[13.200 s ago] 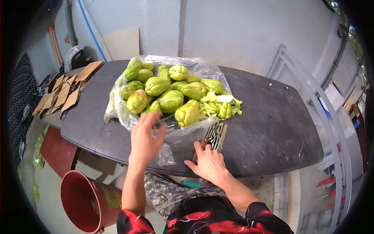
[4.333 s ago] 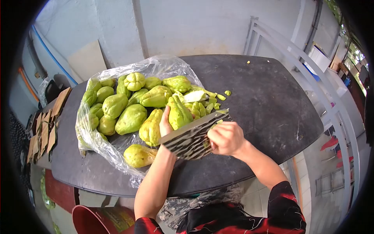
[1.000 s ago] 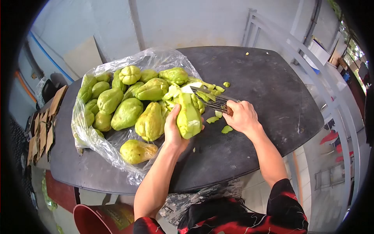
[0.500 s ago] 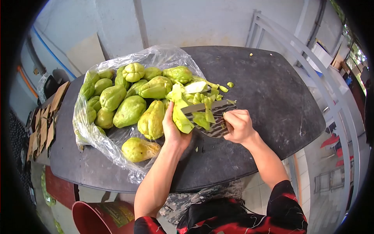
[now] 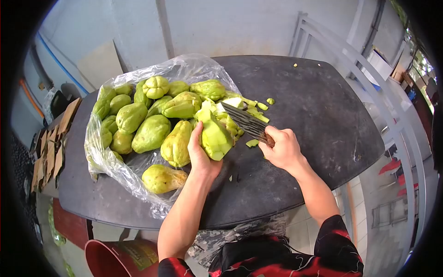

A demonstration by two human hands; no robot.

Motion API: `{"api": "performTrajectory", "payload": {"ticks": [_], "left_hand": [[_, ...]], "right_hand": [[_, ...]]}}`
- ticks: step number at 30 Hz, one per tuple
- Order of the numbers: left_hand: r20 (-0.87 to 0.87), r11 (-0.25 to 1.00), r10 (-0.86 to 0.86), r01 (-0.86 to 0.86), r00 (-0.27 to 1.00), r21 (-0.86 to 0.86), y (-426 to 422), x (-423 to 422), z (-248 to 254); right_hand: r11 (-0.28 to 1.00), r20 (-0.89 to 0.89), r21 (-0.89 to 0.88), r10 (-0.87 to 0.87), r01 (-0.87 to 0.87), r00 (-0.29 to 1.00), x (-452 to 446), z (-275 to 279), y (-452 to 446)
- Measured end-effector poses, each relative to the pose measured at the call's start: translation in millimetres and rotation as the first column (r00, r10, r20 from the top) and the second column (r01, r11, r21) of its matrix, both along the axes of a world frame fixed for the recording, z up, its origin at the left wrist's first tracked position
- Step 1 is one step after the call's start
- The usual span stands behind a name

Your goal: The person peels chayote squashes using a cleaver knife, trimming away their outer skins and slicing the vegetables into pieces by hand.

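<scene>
My left hand (image 5: 203,157) holds a partly peeled green chayote (image 5: 215,138), its fingers and thumb wrapped round the fruit. In my right hand (image 5: 284,148), closed on its brown handle, is a broad knife (image 5: 245,121) with a dark streaked blade. The blade points up and left, just right of the chayote's upper end. Behind the held fruit lies a pile of peelings (image 5: 233,125). Several whole chayotes (image 5: 151,134) rest on an opened clear plastic bag (image 5: 117,174), and a yellowish one (image 5: 162,179) lies at its front.
The dark table (image 5: 304,106) has small peel scraps (image 5: 252,143) on it. Below its front left edge stands a red bucket (image 5: 104,258). Cardboard pieces (image 5: 59,143) lie at the left. A grey metal railing (image 5: 369,69) runs along the right, and a wall is behind.
Since the earliest frame, my left hand has taken hold of a chayote and my right hand has lifted the knife. Over the last second, more skin has come off and the blade has swung down and back up.
</scene>
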State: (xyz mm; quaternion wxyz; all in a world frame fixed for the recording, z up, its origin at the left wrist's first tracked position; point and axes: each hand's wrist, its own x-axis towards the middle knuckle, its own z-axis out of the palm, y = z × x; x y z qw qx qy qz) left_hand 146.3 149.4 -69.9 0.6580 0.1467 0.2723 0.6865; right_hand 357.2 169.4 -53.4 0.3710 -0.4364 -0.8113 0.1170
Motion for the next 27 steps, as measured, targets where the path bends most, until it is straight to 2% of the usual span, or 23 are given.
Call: {"api": "performTrajectory", "payload": {"ticks": [1,3,5,6,7,10,12,15,17,21,23,24,25,27], "left_hand": [[0.015,1.0,-0.004,0.004,1.0,0.001,-0.8,0.0,2.1],[0.029,1.0,0.0,0.0,1.0,-0.001,-3.5,-0.8,6.9],[0.106,0.993,0.037,-0.025,0.994,-0.114,-5.5,0.3,11.6],[0.187,0.995,-0.016,0.034,0.982,-0.093,-5.4,-1.3,10.5],[0.185,0.995,-0.016,0.034,0.983,-0.095,-4.4,-3.2,6.7],[0.184,0.985,-0.168,0.156,0.968,0.078,-4.8,-5.0,-1.6],[0.207,0.988,-0.151,0.141,0.967,0.063,-6.0,-2.3,0.5],[0.257,0.991,-0.127,0.116,0.958,0.059,-5.9,-0.3,-1.4],[0.314,0.983,-0.176,0.147,0.933,0.114,-3.6,-1.7,-8.7],[0.306,0.983,-0.174,0.148,0.936,0.107,-6.0,-1.6,-7.2],[0.344,0.987,-0.15,0.122,0.927,0.102,-2.2,-3.3,-11.4],[0.225,1.0,-0.025,0.026,0.974,0.001,-8.4,1.2,2.8],[0.201,1.0,0.018,-0.013,0.98,-0.024,-12.1,4.3,14.9],[0.197,0.998,0.056,-0.048,0.979,-0.043,-12.9,5.8,21.7]], "right_hand": [[1.0,0.001,0.001,0.0,0.0,1.0,2.1,0.9,-0.4],[0.988,0.022,0.091,0.126,-0.128,0.992,5.2,2.3,-2.3],[0.878,0.111,0.407,0.225,-0.251,0.968,-6.4,-6.8,-6.1],[0.851,0.14,0.444,0.244,-0.281,0.96,-12.7,-3.6,-10.7],[0.815,0.153,0.501,0.246,-0.29,0.957,-18.3,-1.4,-14.1],[0.8,0.172,0.513,0.261,-0.312,0.95,-24.2,-4.6,-20.4],[0.818,0.272,0.468,0.228,-0.335,0.935,-24.1,-2.5,-24.0],[0.822,0.273,0.473,0.203,-0.316,0.94,-26.4,-3.9,-24.2],[0.818,0.276,0.482,0.198,-0.314,0.941,-26.5,-4.9,-23.9],[0.823,0.279,0.473,0.2,-0.315,0.939,-26.6,-4.4,-24.8],[0.842,0.236,0.454,0.202,-0.292,0.951,-24.3,-4.7,-19.5],[0.868,0.237,0.42,0.177,-0.265,0.955,-19.9,-8.3,-14.5],[0.882,0.158,0.401,0.201,-0.249,0.967,-19.3,-11.8,-10.4],[0.898,0.175,0.372,0.181,-0.235,0.968,-15.7,-12.5,-10.0]]}}
